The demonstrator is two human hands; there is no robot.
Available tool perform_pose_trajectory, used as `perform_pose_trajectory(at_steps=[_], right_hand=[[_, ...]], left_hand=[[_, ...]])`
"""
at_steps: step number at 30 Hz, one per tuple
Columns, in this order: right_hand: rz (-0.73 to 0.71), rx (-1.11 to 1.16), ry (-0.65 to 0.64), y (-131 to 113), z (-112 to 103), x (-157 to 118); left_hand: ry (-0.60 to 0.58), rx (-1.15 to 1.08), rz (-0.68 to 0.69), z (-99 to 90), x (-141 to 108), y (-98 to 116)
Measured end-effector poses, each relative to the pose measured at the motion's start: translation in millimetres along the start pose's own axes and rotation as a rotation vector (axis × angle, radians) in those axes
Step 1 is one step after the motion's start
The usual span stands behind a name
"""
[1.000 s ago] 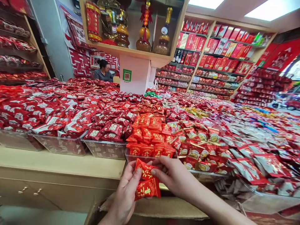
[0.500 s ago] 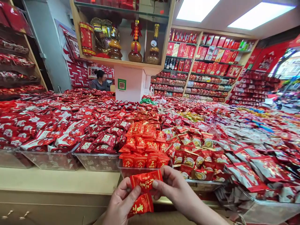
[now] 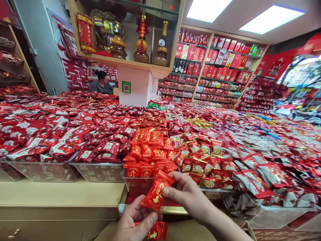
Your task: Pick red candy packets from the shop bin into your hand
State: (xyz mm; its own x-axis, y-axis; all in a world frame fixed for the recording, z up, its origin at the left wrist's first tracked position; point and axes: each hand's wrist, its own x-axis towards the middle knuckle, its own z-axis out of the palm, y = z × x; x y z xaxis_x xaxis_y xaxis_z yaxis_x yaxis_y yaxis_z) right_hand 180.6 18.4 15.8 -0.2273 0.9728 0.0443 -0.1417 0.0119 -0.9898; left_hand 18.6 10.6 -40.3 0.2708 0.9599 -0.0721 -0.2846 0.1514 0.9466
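My right hand (image 3: 184, 192) pinches a red candy packet (image 3: 157, 190) with gold lettering between thumb and fingers, its long side tilted. The fingertips of my left hand (image 3: 139, 217) are at the lower end of that packet. A second red candy packet (image 3: 154, 231), also gold-lettered, lies under my left thumb, partly hidden by the hand. Just beyond both hands stands a clear bin (image 3: 137, 186) heaped with matching red packets (image 3: 146, 171).
To the right, a bin holds durian-pictured packets (image 3: 198, 167); dark red packets (image 3: 85, 154) fill one to the left. A cream counter ledge (image 3: 60, 194) runs along the front left. Below my hands is brown cardboard (image 3: 190, 231). A person (image 3: 102, 83) sits at the back.
The upper packet has turned from nearly level to a steep slant in my right hand. My left hand has moved slightly down with the lower packet. The view has shifted a little.
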Motion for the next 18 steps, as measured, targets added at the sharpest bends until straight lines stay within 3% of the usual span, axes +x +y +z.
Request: perform_pose_trajectory(at_steps=[6,10,13,18], right_hand=[[-0.21,-0.38,0.235,-57.2,-44.8,33.2],[-0.105,-0.657,0.295,-74.8,-68.7,70.1],[-0.038,-0.707,0.268,-70.8,-71.7,88.9],[-0.022,-0.702,0.187,-68.2,-55.9,98.6]], left_hand=[[-0.02,0.049,-0.002,-1.5,5.5,3.3],[-0.025,0.034,-0.028,-2.3,5.5,3.0],[-0.034,-0.001,-0.026,-2.2,4.8,2.6],[-0.049,-0.016,-0.044,-4.4,6.2,0.0]])
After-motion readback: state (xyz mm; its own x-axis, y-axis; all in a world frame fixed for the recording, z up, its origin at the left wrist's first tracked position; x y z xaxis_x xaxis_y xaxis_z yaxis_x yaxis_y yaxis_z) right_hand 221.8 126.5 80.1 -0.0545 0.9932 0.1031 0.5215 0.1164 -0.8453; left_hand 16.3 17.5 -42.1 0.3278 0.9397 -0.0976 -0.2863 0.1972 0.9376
